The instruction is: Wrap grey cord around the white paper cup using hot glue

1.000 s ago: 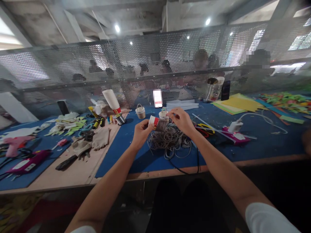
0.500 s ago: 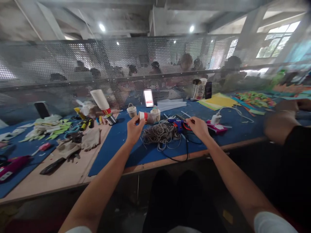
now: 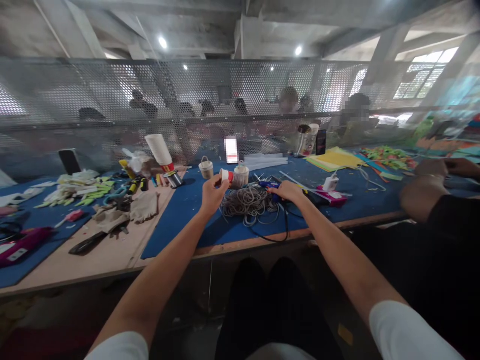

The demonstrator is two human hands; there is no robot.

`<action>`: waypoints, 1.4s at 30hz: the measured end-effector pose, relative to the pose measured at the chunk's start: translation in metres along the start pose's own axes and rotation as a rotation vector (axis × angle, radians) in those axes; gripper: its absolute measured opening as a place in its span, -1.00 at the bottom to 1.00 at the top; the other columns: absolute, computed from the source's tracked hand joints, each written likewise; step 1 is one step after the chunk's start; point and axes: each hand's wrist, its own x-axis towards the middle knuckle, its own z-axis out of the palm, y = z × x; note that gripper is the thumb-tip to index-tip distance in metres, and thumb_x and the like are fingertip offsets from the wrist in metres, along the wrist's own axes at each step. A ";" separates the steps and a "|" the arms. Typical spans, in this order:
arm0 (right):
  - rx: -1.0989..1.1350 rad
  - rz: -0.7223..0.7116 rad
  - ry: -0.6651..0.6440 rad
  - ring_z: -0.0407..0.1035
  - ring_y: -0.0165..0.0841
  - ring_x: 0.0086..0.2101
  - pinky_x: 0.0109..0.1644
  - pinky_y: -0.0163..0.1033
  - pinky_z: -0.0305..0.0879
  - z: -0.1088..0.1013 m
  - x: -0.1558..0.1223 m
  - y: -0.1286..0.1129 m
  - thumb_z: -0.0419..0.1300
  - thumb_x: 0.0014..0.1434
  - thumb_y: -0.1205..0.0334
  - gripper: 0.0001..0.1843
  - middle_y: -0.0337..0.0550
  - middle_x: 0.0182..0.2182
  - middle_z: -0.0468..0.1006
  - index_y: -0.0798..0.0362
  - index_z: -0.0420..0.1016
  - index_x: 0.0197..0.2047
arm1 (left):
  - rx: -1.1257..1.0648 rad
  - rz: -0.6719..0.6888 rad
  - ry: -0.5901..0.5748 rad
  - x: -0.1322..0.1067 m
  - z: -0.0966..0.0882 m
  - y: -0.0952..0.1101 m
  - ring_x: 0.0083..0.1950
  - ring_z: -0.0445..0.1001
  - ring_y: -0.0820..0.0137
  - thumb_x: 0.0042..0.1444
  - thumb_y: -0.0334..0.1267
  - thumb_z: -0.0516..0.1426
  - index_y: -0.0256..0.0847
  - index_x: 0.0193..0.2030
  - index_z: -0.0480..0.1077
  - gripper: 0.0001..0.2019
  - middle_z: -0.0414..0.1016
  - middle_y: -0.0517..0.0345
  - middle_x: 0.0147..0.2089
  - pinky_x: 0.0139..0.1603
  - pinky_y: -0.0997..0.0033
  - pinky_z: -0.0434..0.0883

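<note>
My left hand is closed around a paper cup with a red band, tipped on its side. Grey-brown cord covers the cup's right-hand part. My right hand is closed on a blue glue gun, its fingers wrapped over the body. Between the hands lies a loose heap of thin grey cord. Just behind the held cup stand two cord-wrapped cups with handles, one on the left and one on the right.
A leaning stack of paper cups, work gloves and a black-handled tool are to the left. Rightward are a white plug, yellow sheets and another person's arm. A perforated screen stands behind.
My right hand has moved left and come onto the glue gun, where before it pinched near something orange-red beside it. My left hand still holds the cup, turned slightly.
</note>
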 end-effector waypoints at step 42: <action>0.921 -0.610 0.123 0.28 -0.40 -0.61 -0.44 -0.25 0.26 -0.001 -0.033 -0.062 0.25 0.17 -0.13 -0.60 -0.29 -0.68 0.40 0.05 0.49 -0.41 | -0.221 -0.148 -0.014 0.003 -0.004 -0.005 -0.32 0.38 0.43 0.14 -0.12 0.22 -0.29 -0.26 0.52 -0.77 0.49 0.18 -0.36 -0.23 0.46 0.34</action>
